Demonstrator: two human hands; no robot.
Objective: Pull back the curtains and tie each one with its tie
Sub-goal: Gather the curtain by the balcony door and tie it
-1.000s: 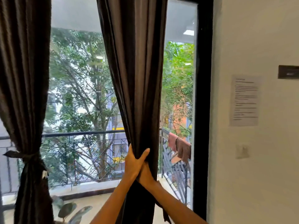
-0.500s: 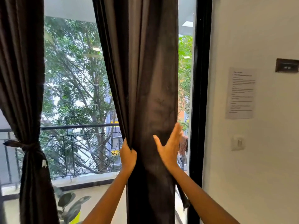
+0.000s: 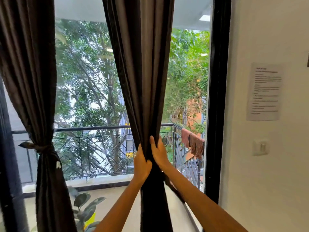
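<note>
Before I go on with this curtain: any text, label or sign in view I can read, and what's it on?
Printed sheet taped to the white wall on the right: several lines of text, too small and blurred to read.
White tag on the tied left curtain: no lettering can be made out.
Nothing else carries text.

both hands are on the right curtain (image 3: 142,81), bunching it at rail height: left hand (image 3: 141,164) wrapped round the gathered folds, right hand (image 3: 158,153) pressed against them from the other side. the left curtain (image 3: 31,72) hangs cinched by its tie (image 3: 40,148).
</note>
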